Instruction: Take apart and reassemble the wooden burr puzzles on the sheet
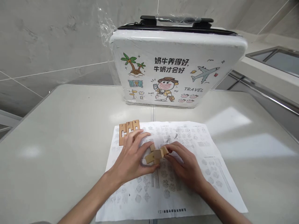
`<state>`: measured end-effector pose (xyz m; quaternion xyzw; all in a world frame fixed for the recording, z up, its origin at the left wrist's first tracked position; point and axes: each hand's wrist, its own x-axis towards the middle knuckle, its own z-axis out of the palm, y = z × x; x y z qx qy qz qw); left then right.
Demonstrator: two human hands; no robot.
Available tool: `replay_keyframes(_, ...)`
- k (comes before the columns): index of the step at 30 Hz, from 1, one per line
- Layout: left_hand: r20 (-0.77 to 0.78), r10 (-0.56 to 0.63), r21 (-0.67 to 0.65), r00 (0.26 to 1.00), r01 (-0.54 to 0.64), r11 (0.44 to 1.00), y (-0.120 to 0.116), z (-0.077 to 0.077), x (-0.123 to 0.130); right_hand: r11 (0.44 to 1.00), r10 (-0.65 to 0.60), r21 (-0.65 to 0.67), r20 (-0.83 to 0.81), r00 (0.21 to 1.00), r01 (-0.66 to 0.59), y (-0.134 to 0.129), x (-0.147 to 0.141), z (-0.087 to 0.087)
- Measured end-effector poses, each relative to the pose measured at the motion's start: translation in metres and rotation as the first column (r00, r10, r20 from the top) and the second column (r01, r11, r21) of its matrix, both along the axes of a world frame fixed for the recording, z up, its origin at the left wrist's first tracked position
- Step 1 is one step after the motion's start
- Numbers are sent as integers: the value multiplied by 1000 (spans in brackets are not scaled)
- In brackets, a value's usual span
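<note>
L hand (pixel 130 154) at 9 o'clock, thumb + index gripping joined wood blocks (pixel 157 154), other fingers spread; R hand (pixel 188 165) at 4 pinches blocks' 3 o'clock end btwn thumb & fingers. Blocks approx. mid-view, over printed sheet (pixel 198 202); can't tell if touching it. At 10 from blocks: 3 notched wood slats (pixel 127 130), nos. 1, 3, 2, partly behind L fingers. Sheet's on table (pixel 58 130); at 12, upright white case (pixel 144 77) w/ cartoon cow.

a plastic-wrapped white suitcase (pixel 175 73) stands on the pale table (pixel 58 133) before a grey wall (pixel 53 40).
</note>
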<state>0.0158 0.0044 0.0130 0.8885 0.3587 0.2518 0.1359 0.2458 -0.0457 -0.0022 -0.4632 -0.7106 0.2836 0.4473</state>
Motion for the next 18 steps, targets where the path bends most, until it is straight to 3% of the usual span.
replay_keyframes(5, -25, 6, 7, 1000, -6, 1000, 0, -1, -2, 999, -41, -36, 4, 999, 41, 1, 1, -2)
replay_keyframes(12, 118, -32, 175, 993, 11, 984, -1, 5, -2, 995, -80, -52, -2, 997, 80, 1, 1, -1)
replay_keyframes(18, 172, 18, 152, 985, -45, 987, -1, 9, 1, 994, 57, -88, -33, 998, -59, -1, 1, 2)
